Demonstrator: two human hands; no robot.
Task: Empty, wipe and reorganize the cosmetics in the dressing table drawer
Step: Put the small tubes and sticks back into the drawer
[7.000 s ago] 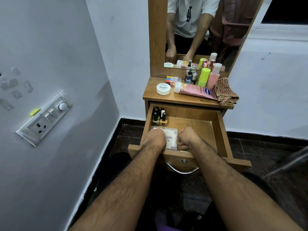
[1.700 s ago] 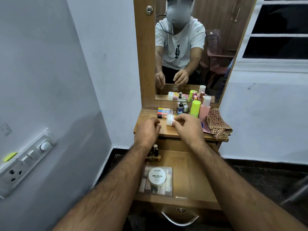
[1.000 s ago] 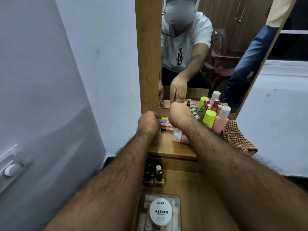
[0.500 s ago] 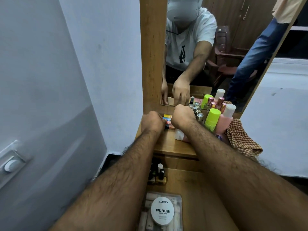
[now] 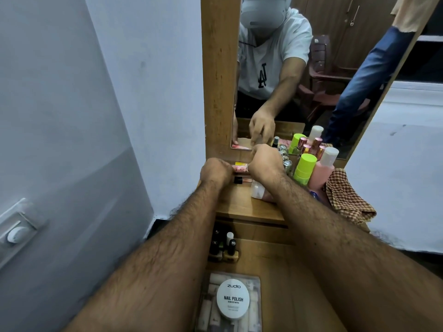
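Head view shows my left hand (image 5: 215,172) and my right hand (image 5: 266,161) both reaching to the back of the counter (image 5: 242,207), fingers curled over a row of slim lip-gloss tubes (image 5: 241,168) lying against the mirror frame. Each hand seems to pinch at the tubes, though my knuckles hide the fingertips, so I cannot tell exactly which tube each grips.

The risk I see: my right wrist sits just beside the crowded bottles, so a careless lift could topple the green-capped bottle (image 5: 304,170) or the pink bottle (image 5: 322,172) into the small glass perfume bottles (image 5: 286,162). The round tubes could also roll off the counter edge into the open drawer (image 5: 282,279) below.

Counting: three tubes at least show between my hands, yellow, pink and black-capped; more may be hidden. One pink cream tube (image 5: 260,191) lies under my right forearm. One checked cloth (image 5: 347,197). In the drawer, four nail-polish bottles (image 5: 226,245) that I can make out, one clear case (image 5: 208,305), and one round wipes tub (image 5: 233,298) on top of it.
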